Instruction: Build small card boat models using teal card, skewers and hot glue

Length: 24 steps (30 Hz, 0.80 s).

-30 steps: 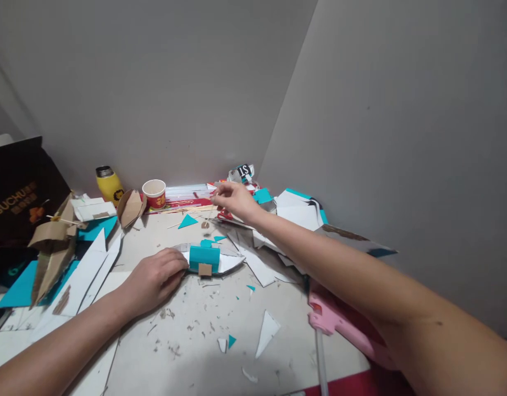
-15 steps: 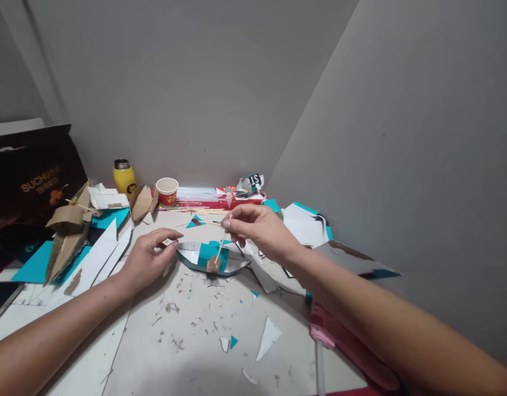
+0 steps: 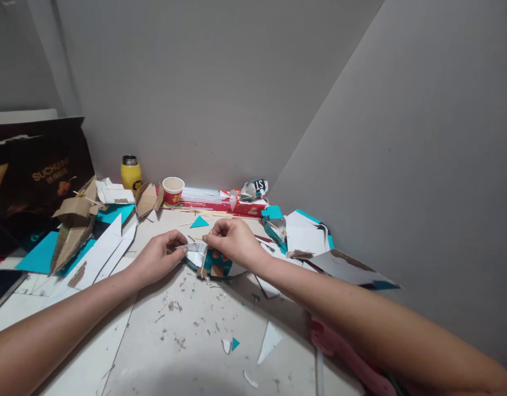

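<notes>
A small boat (image 3: 222, 265) of teal and white cardboard, with a brown cardboard patch on its near side, sits on the table in front of me. At its left tip, my left hand (image 3: 165, 256) grips the edge between thumb and fingers. My right hand (image 3: 232, 242) pinches the top of a thin wooden stick (image 3: 203, 263), which stands slightly tilted with its lower end against the boat's near side. The right fingers and wrist hide part of the boat's far and right side.
A pink glue gun (image 3: 336, 344) lies under my right forearm. Cardboard scraps (image 3: 270, 341) and debris dot the table. Behind are a paper cup (image 3: 173, 191), a yellow bottle (image 3: 131, 174) and thin sticks. A brown cardboard boat (image 3: 74, 242) and a dark box (image 3: 34, 176) stand left.
My right hand has moved left with the stick, whose lower end now meets the boat farther left. My left hand has closed in on the boat's left tip. The view has shifted slightly.
</notes>
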Available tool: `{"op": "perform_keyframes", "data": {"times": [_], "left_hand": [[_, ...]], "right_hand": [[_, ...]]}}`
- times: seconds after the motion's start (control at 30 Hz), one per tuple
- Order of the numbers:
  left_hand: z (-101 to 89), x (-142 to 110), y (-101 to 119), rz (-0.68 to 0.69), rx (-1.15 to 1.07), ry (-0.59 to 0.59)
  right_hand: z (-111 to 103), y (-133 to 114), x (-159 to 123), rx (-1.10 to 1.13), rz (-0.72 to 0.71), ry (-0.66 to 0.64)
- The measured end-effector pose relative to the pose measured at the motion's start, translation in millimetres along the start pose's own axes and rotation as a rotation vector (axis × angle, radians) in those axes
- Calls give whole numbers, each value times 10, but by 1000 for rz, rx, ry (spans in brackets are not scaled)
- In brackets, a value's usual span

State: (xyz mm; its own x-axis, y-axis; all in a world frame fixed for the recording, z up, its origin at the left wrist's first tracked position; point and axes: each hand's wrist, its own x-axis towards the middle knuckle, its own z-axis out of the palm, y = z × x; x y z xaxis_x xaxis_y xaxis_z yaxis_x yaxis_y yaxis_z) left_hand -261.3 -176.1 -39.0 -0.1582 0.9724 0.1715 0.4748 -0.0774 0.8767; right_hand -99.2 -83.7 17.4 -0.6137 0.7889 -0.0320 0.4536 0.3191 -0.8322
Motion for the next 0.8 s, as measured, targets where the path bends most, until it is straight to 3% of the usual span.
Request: {"op": "perform_keyframes", "data": {"times": [0.13,0.3,0.43,0.6,0.8], "left_hand": [[4,-3,-16,7,-9,1],[15,-5,-48,15,2,-10],[19,0,-52,12,16,-25],[15,-3,-58,1,24,-32],[1,-18,5,-4,0,-46]], "right_hand": [[19,17,94,-138,37,-24],[40,31,200,-490,-70,12],[69,-10,196,-685,-83,-40],[9,-26,151,-639,-120,-42],[-240,17,41,-464,-171,-21]]}}
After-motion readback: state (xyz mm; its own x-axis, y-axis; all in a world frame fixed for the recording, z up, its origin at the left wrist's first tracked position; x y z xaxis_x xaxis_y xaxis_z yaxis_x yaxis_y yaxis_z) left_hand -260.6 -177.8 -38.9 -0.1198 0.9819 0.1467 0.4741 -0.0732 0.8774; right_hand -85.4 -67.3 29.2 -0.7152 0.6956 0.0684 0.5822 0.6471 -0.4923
